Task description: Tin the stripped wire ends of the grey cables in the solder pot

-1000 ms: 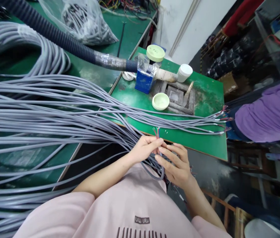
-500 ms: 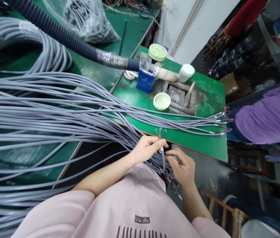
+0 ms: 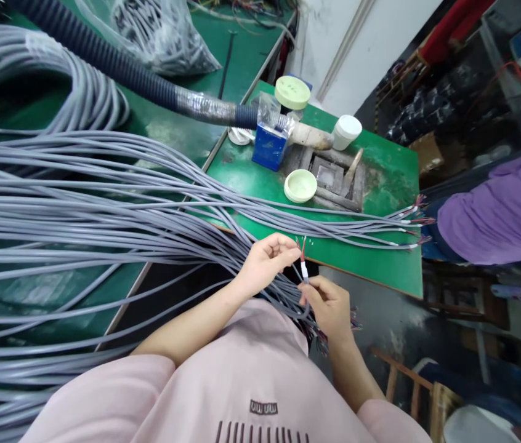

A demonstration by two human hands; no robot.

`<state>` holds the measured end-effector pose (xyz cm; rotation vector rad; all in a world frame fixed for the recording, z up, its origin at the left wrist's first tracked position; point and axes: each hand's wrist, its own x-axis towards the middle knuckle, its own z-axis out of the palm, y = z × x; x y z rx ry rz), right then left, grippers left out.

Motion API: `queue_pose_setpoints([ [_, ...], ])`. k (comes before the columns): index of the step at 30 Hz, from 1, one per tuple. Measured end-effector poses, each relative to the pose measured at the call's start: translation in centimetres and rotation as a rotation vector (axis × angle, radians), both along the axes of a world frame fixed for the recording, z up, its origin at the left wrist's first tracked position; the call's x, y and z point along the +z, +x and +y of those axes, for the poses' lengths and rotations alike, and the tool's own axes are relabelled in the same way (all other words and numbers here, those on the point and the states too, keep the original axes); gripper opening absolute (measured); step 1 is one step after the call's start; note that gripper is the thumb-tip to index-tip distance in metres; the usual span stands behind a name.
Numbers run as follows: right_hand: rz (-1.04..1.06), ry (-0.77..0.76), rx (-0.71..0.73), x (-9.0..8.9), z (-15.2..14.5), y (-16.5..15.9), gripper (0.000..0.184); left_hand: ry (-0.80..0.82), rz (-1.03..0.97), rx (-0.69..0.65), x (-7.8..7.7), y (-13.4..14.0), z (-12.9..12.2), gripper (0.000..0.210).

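A grey cable (image 3: 305, 280) stands upright in front of me, with a white band near its top and thin coloured wires (image 3: 303, 249), mostly red, fanning out above. My right hand (image 3: 329, 301) pinches the cable just below the white band. At the wire end, my left hand (image 3: 267, 261) has thumb and forefinger pressed together on some of the wires; its other fingers are curled. A long bundle of similar grey cables (image 3: 159, 227) runs from the left, under and past my left hand. More stripped cable ends hang beside my right wrist.
On the green table (image 3: 390, 271), several cable ends (image 3: 408, 224) lie at the right. Behind them are a square pot (image 3: 329, 175), a shallow pale dish (image 3: 300, 186), a white tub (image 3: 346, 131) and a blue box (image 3: 270, 146) under a hose (image 3: 149, 80). A person in purple (image 3: 500, 215) is at right.
My right hand has moved left and closed on the cable below the white band. My left hand has shifted off the band to the wires, which stand more upright.
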<state>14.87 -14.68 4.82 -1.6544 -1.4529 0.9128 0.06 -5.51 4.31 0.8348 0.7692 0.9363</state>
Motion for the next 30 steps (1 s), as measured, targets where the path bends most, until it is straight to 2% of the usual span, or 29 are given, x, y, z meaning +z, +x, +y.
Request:
queue_pose_setpoints([
  [7,-0.004,-0.014,0.019,-0.1,0.1,-0.2,0.024,-0.139,-0.113,-0.011,-0.3,0.0,0.3,0.03],
  [19,0.096,-0.037,-0.05,0.4,0.5,-0.3,0.025,-0.221,-0.146,0.03,-1.1,0.3,0.4,0.026],
  [23,0.154,-0.048,-0.052,0.4,0.5,-0.5,0.024,-0.291,-0.146,-0.037,-1.8,0.8,0.2,0.026],
  [26,0.155,-0.047,-0.06,0.3,0.5,-0.4,0.023,-0.286,-0.142,-0.05,-2.0,0.9,0.2,0.026],
  [30,0.136,-0.028,-0.051,0.3,0.5,-0.3,0.023,-0.223,-0.136,0.015,-1.7,0.7,0.4,0.026],
])
